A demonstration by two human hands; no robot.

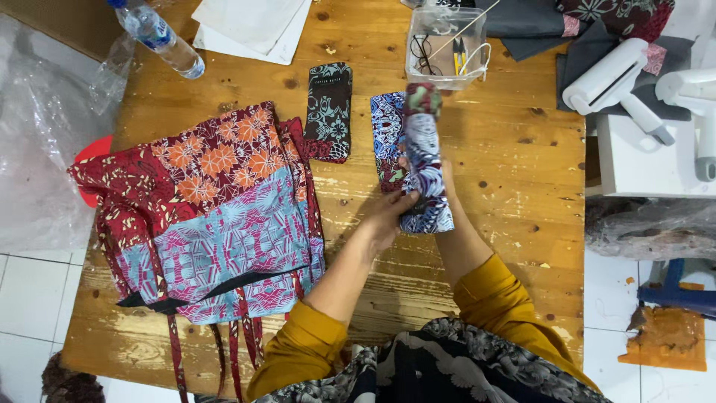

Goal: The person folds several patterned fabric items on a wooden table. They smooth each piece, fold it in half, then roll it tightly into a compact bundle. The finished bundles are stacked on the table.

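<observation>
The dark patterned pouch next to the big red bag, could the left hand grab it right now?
Probably not right away. The left hand is busy gripping the blue rolled cloth. The dark pouch lies close by on bare table with nothing in between, so letting go first should free it.

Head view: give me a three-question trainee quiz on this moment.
1. True or false: both hands are on the rolled cloth.
2. What lies flat on the table left of the hands? A) patchwork bags B) a metal tray C) a stack of plates
3. Fill in: beyond the rolled cloth stands a clear plastic ____ holding small items.

Key:
1. True. The left hand grips the near end of the roll and the right hand is behind it, mostly hidden.
2. A.
3. Box.
</observation>
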